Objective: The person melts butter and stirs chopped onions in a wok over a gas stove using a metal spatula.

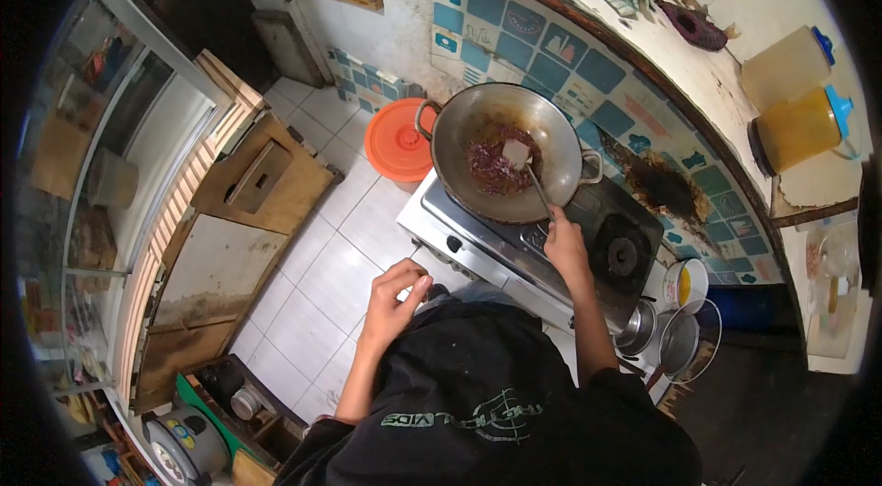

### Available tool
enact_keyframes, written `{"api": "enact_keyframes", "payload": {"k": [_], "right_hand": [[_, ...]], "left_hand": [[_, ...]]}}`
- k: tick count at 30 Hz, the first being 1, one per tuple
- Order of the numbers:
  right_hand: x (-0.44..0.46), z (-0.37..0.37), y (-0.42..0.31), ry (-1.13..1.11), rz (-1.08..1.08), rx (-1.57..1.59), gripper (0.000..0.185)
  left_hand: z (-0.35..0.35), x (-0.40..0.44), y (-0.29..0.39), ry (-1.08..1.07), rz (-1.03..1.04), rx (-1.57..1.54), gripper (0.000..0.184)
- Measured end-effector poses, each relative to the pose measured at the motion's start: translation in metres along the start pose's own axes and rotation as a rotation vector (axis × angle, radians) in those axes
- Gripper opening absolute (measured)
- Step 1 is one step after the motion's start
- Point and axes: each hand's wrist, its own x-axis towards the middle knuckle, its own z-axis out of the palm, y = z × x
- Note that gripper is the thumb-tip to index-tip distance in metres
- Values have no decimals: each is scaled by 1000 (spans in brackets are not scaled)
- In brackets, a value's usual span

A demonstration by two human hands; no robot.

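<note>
My right hand point(567, 247) is wrapped round the handle of a metal spatula point(517, 153), whose blade lies in a large wok point(450, 155). Dark reddish sliced food point(496, 172) sits in the middle of the wok, around the blade. The wok rests on the left part of a gas stove point(542, 288). In front of my body, over the tiled floor, my left hand point(395, 298) is raised with its fingers curled in; whether anything is in them is too small to tell.
An orange-lidded bucket point(400, 139) stands left of the wok. The stove's bare burner point(622, 254) is at the right. Beyond it are a pot point(636, 328), a strainer point(680, 344) and a white bowl point(685, 284). A wooden cabinet point(220, 238) stands at the left.
</note>
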Motion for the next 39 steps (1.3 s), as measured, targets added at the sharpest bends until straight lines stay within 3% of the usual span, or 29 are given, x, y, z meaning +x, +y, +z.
{"api": "enact_keyframes", "payload": {"k": [3,6,15,18,21,24,29,32,39], "right_hand": [[1,0,2,31,-41,-63,46],[-3,-7,-6,87,42,43,38],[21,3,16,170,126,61,38],[31,27,43,211,25,34,36],[29,31,35,31,221,206,39],[15,24,13,-103,353,385,35],[8,56,34,-105,235,554,36],[-5,50,27,-191,295,683,36],[-20,38,0,-206,216,563,37]], "left_hand": [[-3,1,3,12,2,-7,17],[-6,0,2,21,11,11,17],[-11,4,0,20,26,12,17],[-11,4,-4,42,37,13,12],[-8,3,-3,116,-27,-67,10],[-6,3,-6,193,-24,-120,19],[-7,3,-6,221,22,-50,30],[-7,4,-4,201,51,-3,31],[-3,8,4,148,100,38,23]]}}
